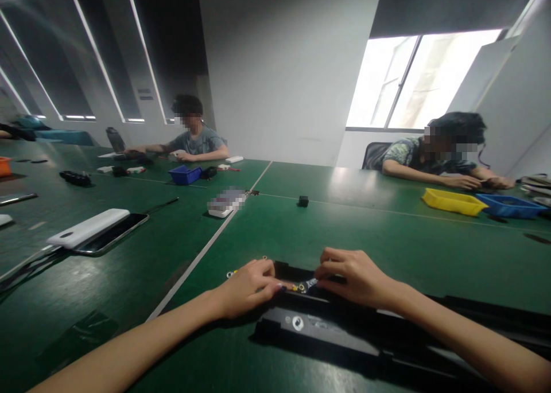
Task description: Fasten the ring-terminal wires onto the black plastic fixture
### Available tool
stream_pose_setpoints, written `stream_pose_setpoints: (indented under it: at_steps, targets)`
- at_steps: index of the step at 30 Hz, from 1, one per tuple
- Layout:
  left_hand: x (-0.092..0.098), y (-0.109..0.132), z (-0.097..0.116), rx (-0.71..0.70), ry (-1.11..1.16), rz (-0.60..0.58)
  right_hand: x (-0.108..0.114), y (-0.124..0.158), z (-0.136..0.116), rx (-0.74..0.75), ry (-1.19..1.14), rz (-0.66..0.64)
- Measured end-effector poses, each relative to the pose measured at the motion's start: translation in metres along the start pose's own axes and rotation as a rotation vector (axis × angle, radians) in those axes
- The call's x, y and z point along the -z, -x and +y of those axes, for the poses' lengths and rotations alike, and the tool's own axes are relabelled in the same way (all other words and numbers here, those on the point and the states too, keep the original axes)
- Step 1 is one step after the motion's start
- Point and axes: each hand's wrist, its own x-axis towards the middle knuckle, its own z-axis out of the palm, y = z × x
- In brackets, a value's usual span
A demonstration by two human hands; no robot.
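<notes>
My left hand [249, 290] is closed, thumb and forefinger pinching near a small yellow-sleeved wire end [295, 288]; most of the wire is hidden by the fingers. From the right, my right hand [353, 272] grips a small shiny metal wrench [309, 284], its ring-shaped end touching or close beside the yellow sleeve. Both hands are over a long black channel-shaped housing [327, 327] lying on the green table. A metal ring terminal [229, 275] shows behind my left hand, with a bit of yellow next to it.
A white power bank [92, 226] and a phone [114, 235] lie to the left. Further back are a white box-like device [224, 203], a small black cube [303, 201], a blue bin [185, 175] and a yellow tray [454, 202]. Two people sit across the table.
</notes>
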Motion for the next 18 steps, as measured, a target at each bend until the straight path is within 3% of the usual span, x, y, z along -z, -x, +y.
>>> stream_pose_setpoints:
  at_steps: [18]
  targets:
    - [0.0004, -0.0012, -0.0008, -0.005, -0.006, -0.007, -0.0003, 0.0011, 0.0007, 0.02, -0.006, 0.008]
